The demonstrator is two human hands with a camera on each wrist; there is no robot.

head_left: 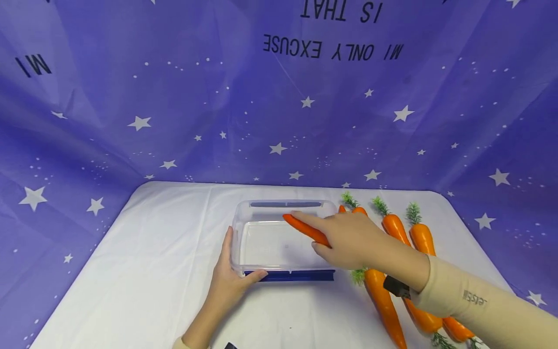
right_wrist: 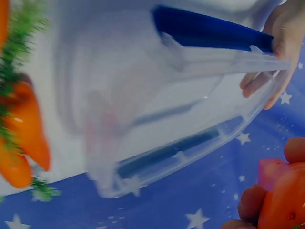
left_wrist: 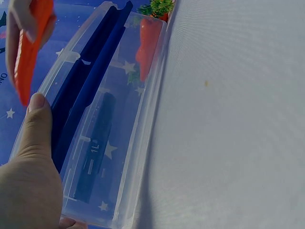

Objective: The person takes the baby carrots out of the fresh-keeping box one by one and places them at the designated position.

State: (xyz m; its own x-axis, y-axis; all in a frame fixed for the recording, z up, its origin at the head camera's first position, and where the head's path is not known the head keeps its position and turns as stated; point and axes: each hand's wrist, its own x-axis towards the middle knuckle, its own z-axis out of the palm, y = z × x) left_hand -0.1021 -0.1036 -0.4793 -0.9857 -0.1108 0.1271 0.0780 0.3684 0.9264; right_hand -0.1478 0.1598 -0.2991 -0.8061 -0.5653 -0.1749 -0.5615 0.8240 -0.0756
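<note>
A clear plastic food container (head_left: 266,245) with blue side clips sits on the white table, its open top facing up. My left hand (head_left: 233,276) grips its near left corner, the thumb (left_wrist: 37,126) over the front rim and the fingers along the left side. Over the container's right part, my right hand (head_left: 355,240) holds an orange carrot (head_left: 305,230) with its narrow tip pointing left. The palm hides the carrot's thick end in the head view; in the right wrist view part of this carrot (right_wrist: 286,198) shows between the fingers.
Several carrots with green tops lie to the right of the container, such as one carrot (head_left: 383,303) in front and another carrot (head_left: 423,237) farther back. My right forearm crosses over some of them. A purple star-printed cloth (head_left: 244,160) rises behind the white table (head_left: 152,252).
</note>
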